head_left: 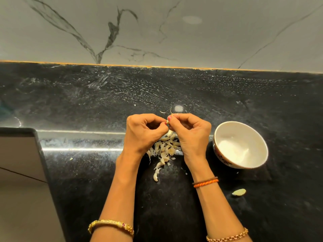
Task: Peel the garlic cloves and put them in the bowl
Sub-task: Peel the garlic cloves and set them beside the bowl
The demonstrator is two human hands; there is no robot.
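Note:
Both hands meet above the black counter and pinch one small garlic clove (168,122) between their fingertips. My left hand (143,135) holds it from the left, my right hand (190,133) from the right, with a thin strip of skin sticking up from the clove. Beneath the hands lies a pile of garlic peels and cloves (165,147). A white bowl (258,137) with a patterned outside stands to the right of my right hand; its inside looks white and I cannot tell what it holds.
A single pale clove or peel scrap (239,192) lies on the counter at the right, near my right forearm. The counter's cut-out edge (42,154) drops away at the left. A marble wall (157,32) rises behind the counter.

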